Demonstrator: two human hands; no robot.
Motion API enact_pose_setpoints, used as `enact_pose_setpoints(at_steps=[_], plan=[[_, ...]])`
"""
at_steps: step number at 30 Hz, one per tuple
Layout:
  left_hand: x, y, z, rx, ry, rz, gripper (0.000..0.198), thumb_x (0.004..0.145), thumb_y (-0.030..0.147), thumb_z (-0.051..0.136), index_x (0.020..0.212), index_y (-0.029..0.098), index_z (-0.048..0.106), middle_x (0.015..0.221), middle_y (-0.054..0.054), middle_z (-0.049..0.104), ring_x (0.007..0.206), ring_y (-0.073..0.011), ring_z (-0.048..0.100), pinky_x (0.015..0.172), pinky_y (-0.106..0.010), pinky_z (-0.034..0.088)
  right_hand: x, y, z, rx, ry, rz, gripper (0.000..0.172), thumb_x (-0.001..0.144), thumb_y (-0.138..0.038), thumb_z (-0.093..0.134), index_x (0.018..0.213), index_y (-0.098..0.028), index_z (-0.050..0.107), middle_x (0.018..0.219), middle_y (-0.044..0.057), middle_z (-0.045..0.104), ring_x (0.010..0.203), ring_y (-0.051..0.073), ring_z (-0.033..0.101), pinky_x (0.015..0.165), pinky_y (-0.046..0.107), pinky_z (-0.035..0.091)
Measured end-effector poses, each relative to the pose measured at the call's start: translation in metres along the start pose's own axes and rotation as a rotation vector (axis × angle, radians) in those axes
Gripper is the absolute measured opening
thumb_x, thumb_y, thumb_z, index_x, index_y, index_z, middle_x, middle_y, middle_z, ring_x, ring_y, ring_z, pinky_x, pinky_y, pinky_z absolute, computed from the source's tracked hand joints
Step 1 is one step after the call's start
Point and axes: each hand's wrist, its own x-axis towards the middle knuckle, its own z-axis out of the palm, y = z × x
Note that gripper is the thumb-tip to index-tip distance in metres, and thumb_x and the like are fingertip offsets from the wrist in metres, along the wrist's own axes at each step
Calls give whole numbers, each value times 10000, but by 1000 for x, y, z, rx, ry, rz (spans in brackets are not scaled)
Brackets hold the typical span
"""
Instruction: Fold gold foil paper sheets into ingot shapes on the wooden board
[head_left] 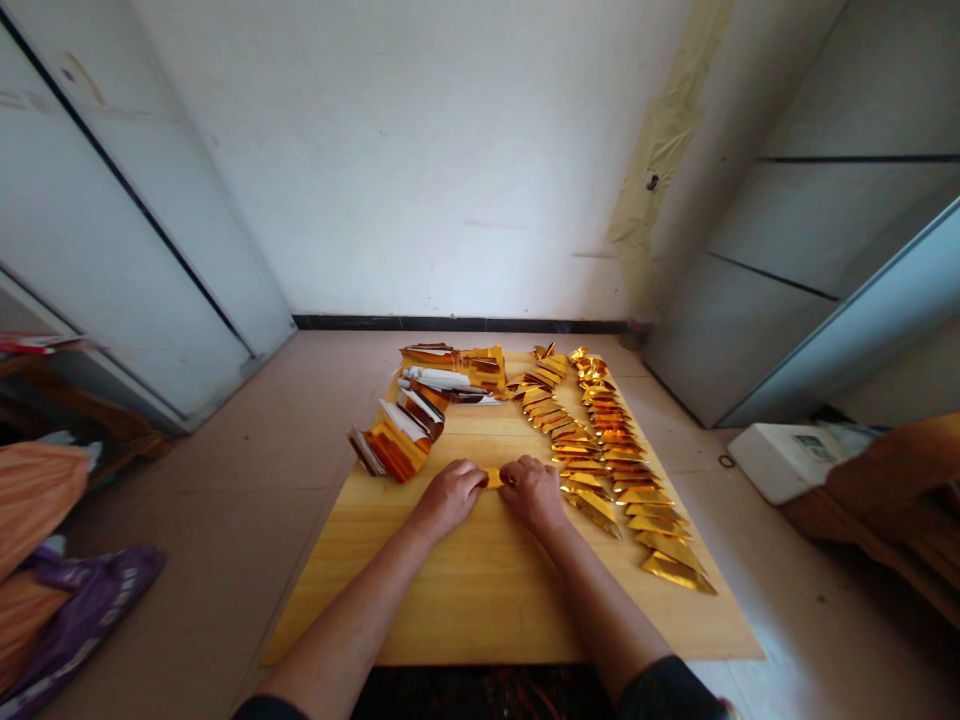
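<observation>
A small piece of gold foil paper [493,479] spans the gap between my two hands, low over the middle of the wooden table [450,610]. My left hand [452,495] pinches its left end, and the fingers of my right hand [533,492] are closed on the right end. Most of the paper is hidden by the fingers. Just right of my right hand runs a curved row of folded gold foil pieces [566,440]. A second row of folded foil pieces [622,460] lies along the table's right side, overlapping one another.
Stacks of flat gold foil sheets [401,435] with white backs lie at the table's left and far side. Grey cabinets [810,230] stand at right, more at left. Orange and purple bags [97,610] lie on the left; a white box [784,460] sits at right.
</observation>
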Motion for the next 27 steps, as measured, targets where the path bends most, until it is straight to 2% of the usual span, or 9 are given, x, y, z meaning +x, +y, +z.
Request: enact_pose_setpoints(at_steps=[15, 22, 27], plan=[[-3, 5, 4, 144, -7, 21, 192, 902, 163, 454, 913, 174, 646, 848, -55, 595, 840, -173, 537, 767, -294, 465, 1, -1, -7, -78, -67, -54, 136, 863, -297, 561, 879, -248, 687, 900, 18, 642, 908, 153, 553, 723, 268, 270], [-5, 5, 6, 232, 5, 32, 201, 896, 116, 434, 777, 163, 589, 791, -51, 565, 790, -174, 509, 726, -290, 448, -1, -7, 3, -161, 54, -135, 155, 864, -342, 563, 860, -208, 639, 910, 47, 613, 915, 185, 503, 742, 291, 264], [-5, 4, 7, 212, 25, 37, 201, 881, 77, 424, 759, 161, 560, 783, -50, 554, 778, -172, 501, 719, -292, 447, 0, -9, 9, -185, 62, -165, 154, 876, -329, 545, 834, -205, 627, 898, 38, 604, 903, 181, 499, 746, 304, 260]])
